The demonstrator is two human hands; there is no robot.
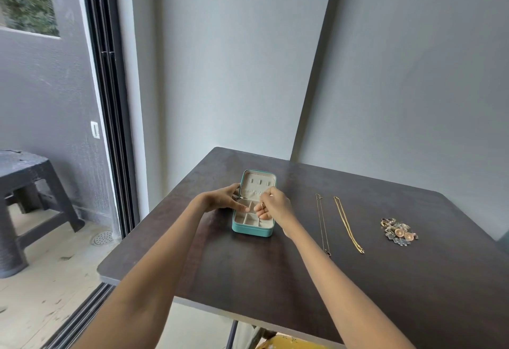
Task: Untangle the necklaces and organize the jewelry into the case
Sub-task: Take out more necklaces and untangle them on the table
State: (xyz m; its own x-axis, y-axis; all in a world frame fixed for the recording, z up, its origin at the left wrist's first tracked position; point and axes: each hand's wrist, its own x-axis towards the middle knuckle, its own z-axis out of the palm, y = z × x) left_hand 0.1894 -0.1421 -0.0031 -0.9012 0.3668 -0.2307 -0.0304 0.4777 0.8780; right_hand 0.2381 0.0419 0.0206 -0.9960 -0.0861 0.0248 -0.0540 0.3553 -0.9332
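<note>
- Teal jewelry case (253, 231) open on the dark table (248, 274), lid (259, 182) tipped up at the far side, beige divided compartments showing in the base.
- Left hand (220, 198) against the case's left edge, fingers curled round the side near the hinge, thumb lying over the rim of the base.
- Right hand (272, 205) above the compartments, fingertips pinched on a small gold piece (262, 205), seemingly a ring; too small to tell for sure.
- Thin dark necklace (322, 224) laid out straight on the table, right of the case.
- Gold chain necklace (349, 224) just beside it, roughly parallel, not touching it.
- Heap of mixed jewelry (398, 230) farther right, well apart from the case: gold discs, rings and a dark patterned piece bunched together.
- Dark stool (24, 197) off to the left, beyond the sliding door track.
</note>
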